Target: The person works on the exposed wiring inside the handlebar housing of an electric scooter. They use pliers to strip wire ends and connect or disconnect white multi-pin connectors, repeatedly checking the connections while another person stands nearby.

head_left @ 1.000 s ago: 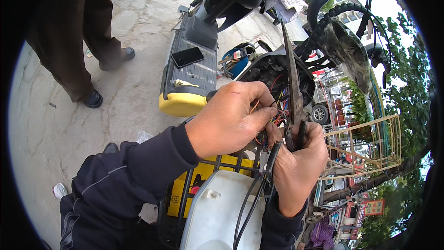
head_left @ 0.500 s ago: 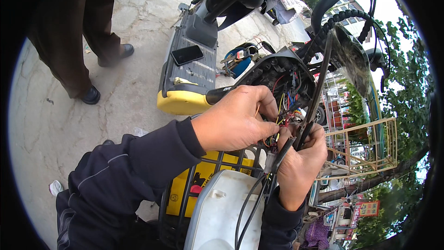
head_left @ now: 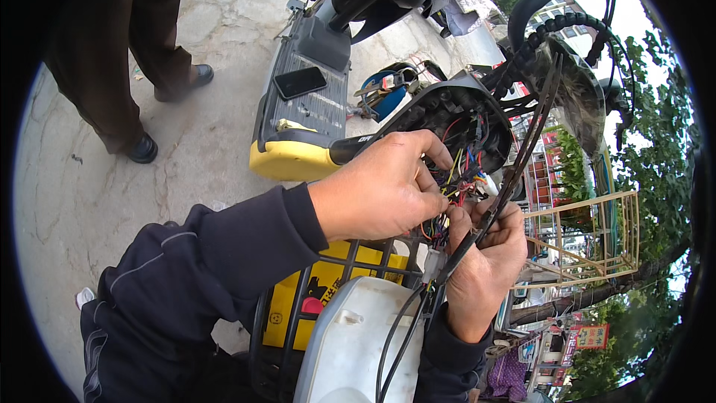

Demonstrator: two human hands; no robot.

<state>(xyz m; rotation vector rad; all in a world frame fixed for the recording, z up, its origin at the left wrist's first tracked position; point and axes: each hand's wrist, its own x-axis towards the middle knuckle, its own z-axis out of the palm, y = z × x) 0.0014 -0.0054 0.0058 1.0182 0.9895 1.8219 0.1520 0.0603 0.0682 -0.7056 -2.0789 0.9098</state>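
Observation:
My left hand (head_left: 373,190) has its fingertips pinched among coloured wires (head_left: 459,179), apparently on a thin wire, in the open black housing (head_left: 444,108) of an electric scooter. My right hand (head_left: 485,276) grips long dark shears (head_left: 529,138) by the handles, blades pointing up and right, while its thumb tip meets the left hand's fingers at the wires. Below the hands are a black wire basket (head_left: 354,257) with a yellow bag (head_left: 291,306) and a white plastic panel (head_left: 347,347); black cables run down over the panel.
A person's legs (head_left: 104,82) stand at left on cracked pavement (head_left: 201,142). A yellow-edged scooter deck (head_left: 287,160) holds a phone (head_left: 298,82). Behind lie a blue bucket (head_left: 388,97), black handlebars (head_left: 522,0) with cables, a bamboo frame (head_left: 619,239) and leafy trees (head_left: 649,104).
The shears have tilted from near upright toward the right, uncovering more of the housing and wires. My left fingertips have shifted slightly among the wires, close to my right thumb.

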